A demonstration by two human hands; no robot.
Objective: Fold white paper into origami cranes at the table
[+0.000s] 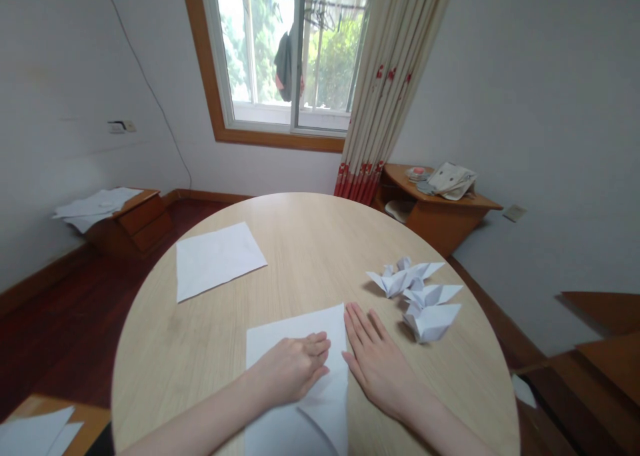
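Observation:
A white sheet of paper [263, 349] lies at the near side of the round table, with a raised, curved flap towards its near end. My left hand [295, 369] rests on this sheet, its fingers slightly bent and pointing right, its thumb apart from them; I see nothing held in it. Flat on the tabletop along the sheet's right edge lies my right hand [373, 359], fingers stretched out and fingertips by the far right corner. To the right of that hand stand several folded paper birds [433, 319] in a cluster.
Another white sheet [217, 259] lies at the table's [310, 229] left. Beyond the table are a small cabinet [145, 219] with papers on top, a corner shelf [450, 219] holding a cloth bag, and a curtain [373, 109]. More papers [37, 433] lie at the lower left.

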